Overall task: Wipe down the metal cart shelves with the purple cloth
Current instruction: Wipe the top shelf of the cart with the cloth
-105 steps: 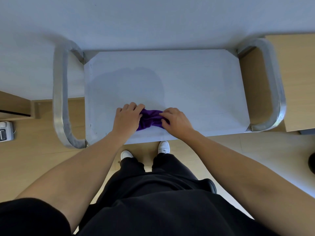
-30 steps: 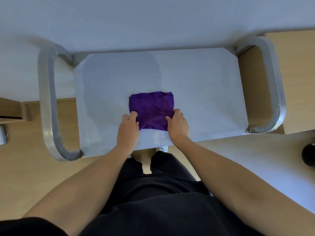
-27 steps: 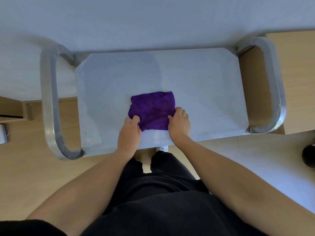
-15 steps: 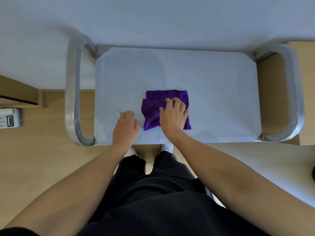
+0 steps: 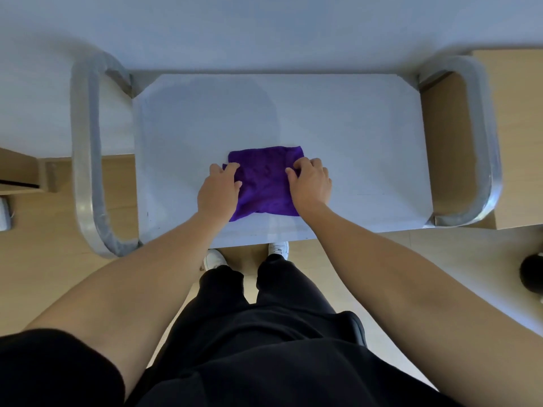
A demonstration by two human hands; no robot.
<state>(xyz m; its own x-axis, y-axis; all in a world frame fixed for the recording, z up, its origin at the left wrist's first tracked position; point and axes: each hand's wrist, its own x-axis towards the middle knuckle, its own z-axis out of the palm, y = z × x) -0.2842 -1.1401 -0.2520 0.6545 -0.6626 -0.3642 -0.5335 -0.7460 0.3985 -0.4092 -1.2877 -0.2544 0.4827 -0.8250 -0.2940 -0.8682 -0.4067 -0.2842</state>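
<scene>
Gripping opposite edges, left hand (image 5: 217, 191) and right hand (image 5: 310, 183) flank the purple cloth (image 5: 264, 185).

Left hand (image 5: 219, 190) now grips the left edge of the purple cloth (image 5: 264, 183); half a second ago it lay on the bare shelf (image 5: 352, 127) beside it. Right hand (image 5: 310, 183) sits at the right edge, no longer flat over the middle. Cloth is more rumpled than before.
</scene>
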